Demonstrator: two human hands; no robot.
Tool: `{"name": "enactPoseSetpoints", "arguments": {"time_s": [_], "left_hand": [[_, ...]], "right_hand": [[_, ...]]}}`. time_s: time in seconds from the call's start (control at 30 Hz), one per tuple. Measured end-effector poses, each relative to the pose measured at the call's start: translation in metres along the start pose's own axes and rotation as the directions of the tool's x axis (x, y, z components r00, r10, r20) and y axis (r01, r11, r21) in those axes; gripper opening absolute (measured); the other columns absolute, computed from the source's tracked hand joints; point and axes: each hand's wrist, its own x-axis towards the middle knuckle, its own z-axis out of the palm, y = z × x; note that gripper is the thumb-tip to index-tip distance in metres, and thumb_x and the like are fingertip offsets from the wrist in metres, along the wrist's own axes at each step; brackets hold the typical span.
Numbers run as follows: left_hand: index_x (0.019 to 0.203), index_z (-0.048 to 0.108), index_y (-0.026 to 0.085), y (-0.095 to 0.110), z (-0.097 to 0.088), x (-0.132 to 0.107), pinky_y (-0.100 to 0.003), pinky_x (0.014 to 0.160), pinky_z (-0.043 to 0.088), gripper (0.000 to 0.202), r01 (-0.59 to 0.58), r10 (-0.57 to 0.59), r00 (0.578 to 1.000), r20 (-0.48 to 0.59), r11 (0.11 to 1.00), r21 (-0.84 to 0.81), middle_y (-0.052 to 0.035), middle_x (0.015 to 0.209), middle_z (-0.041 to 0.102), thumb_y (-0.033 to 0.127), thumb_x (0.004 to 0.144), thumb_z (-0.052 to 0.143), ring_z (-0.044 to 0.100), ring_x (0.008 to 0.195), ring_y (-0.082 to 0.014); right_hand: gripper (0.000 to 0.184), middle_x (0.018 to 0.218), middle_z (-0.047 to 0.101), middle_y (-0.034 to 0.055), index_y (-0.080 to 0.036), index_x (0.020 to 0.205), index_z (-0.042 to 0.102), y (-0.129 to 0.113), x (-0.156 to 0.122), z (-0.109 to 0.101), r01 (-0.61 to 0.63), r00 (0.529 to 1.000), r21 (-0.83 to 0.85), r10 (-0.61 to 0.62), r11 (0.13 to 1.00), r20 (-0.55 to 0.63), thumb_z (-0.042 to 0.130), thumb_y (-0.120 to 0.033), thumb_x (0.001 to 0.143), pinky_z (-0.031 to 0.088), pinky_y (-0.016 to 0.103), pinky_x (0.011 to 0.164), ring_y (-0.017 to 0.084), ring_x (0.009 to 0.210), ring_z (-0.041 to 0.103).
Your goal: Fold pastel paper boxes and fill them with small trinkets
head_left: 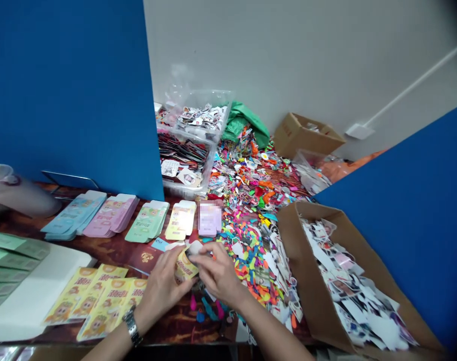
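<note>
The card [186, 266] is showing smooth, glossy paper, and the watch [132, 326] is gleaming with linked metal. The bin [209, 108] is showing clear plastic, the box [301, 265] is showing matt, rough cardboard, and the tabletop [179, 323] is shining with a glossy finish.

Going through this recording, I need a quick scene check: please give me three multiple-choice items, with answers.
1. Which wrist wears the silver metal wristwatch?
A. Left
B. Right
C. Neither

2. How many pastel paper card stacks stand in the row on the wood-patterned tabletop?
A. Three
B. Five
C. Seven

3. What state is the brown cardboard box in?
A. Taped shut
B. Open and filled
C. Open and empty

1: A, it sits behind the left hand, which with the right hand holds a yellow printed card.
2: B, blue, pink, green, yellow and lilac.
3: B, cut paper pieces fill it.
</note>
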Motion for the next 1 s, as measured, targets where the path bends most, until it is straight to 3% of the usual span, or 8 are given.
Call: {"name": "enactPoseSetpoints", "arguments": {"time_s": [0.13, 0.27, 0.43, 0.57, 0.7, 0.87, 1.0], "left_hand": [[0.136, 0.041, 0.022, -0.002, 0.000, 0.000, -0.045, 0.099, 0.049, 0.066, 0.023, -0.023, 1.000, 0.013, 1.000, 0.005, -0.0121, 0.129, 0.058, 0.043, 0.080, 0.069, 0.057, 0.119, -0.0300], [0.136, 0.040, 0.021, -0.003, -0.001, -0.001, -0.045, 0.097, 0.051, 0.067, 0.029, -0.029, 1.000, 0.007, 0.999, 0.025, -0.0131, 0.129, 0.058, 0.042, 0.079, 0.069, 0.058, 0.118, -0.0305], [0.136, 0.038, 0.022, 0.000, 0.006, -0.002, -0.045, 0.095, 0.053, 0.070, -0.018, 0.018, 1.000, 0.000, 0.999, 0.031, -0.0139, 0.130, 0.059, 0.043, 0.078, 0.070, 0.059, 0.118, -0.0315], [0.136, 0.039, 0.022, -0.002, 0.012, -0.002, -0.045, 0.092, 0.055, 0.070, -0.018, 0.018, 1.000, 0.000, 0.998, 0.056, -0.0146, 0.130, 0.059, 0.045, 0.078, 0.070, 0.061, 0.117, -0.0319], [0.138, 0.038, 0.022, -0.013, 0.012, -0.003, -0.044, 0.093, 0.055, 0.072, -0.027, 0.028, 1.000, -0.007, 0.997, 0.076, -0.0137, 0.132, 0.059, 0.047, 0.078, 0.069, 0.060, 0.119, -0.0315], [0.138, 0.039, 0.023, -0.019, 0.012, -0.002, -0.043, 0.094, 0.055, 0.071, -0.006, 0.006, 1.000, -0.001, 0.997, 0.081, -0.0121, 0.131, 0.060, 0.047, 0.078, 0.069, 0.061, 0.118, -0.0299], [0.136, 0.041, 0.023, -0.013, 0.013, 0.003, -0.043, 0.095, 0.054, 0.071, 0.002, -0.002, 1.000, 0.001, 0.998, 0.061, -0.0125, 0.132, 0.060, 0.046, 0.076, 0.070, 0.060, 0.120, -0.0311]], "right_hand": [[0.025, 0.100, 0.068, 0.0063, -0.023, 0.112, 0.067, 0.028, -0.004, -0.012, -0.161, 0.983, 0.075, 0.166, 0.984, -0.072, 0.051, -0.019, 0.093, 0.051, 0.032, 0.083, 0.018, 0.093, 0.063], [0.028, 0.103, 0.072, 0.0070, -0.020, 0.109, 0.068, 0.094, 0.001, -0.034, -0.451, 0.886, -0.121, 0.428, 0.884, -0.176, 0.045, -0.028, 0.095, 0.052, 0.031, 0.083, 0.019, 0.093, 0.066], [0.032, 0.101, 0.074, 0.0069, -0.019, 0.110, 0.069, 0.163, 0.035, -0.050, -0.573, 0.819, -0.283, 0.534, 0.769, -0.208, 0.042, -0.027, 0.094, 0.049, 0.031, 0.083, 0.021, 0.092, 0.067], [0.021, 0.100, 0.074, 0.0061, -0.022, 0.100, 0.072, 0.178, 0.063, -0.034, -0.576, 0.803, -0.425, 0.581, 0.698, -0.133, 0.054, -0.026, 0.090, 0.044, 0.028, 0.085, 0.021, 0.098, 0.064], [0.019, 0.102, 0.072, 0.0056, -0.025, 0.103, 0.070, 0.182, 0.070, -0.022, -0.570, 0.779, -0.514, 0.620, 0.640, -0.091, 0.059, -0.032, 0.089, 0.043, 0.027, 0.084, 0.022, 0.103, 0.061], [0.032, 0.117, 0.066, 0.0065, -0.026, 0.124, 0.060, 0.199, 0.066, -0.038, -0.609, 0.739, -0.562, 0.657, 0.559, -0.148, 0.045, -0.035, 0.097, 0.043, 0.026, 0.085, 0.020, 0.105, 0.062], [0.046, 0.115, 0.066, 0.0101, -0.024, 0.133, 0.052, 0.214, 0.076, -0.046, -0.635, 0.706, -0.577, 0.689, 0.513, -0.164, 0.051, -0.046, 0.093, 0.046, 0.029, 0.080, 0.024, 0.100, 0.064]]}}
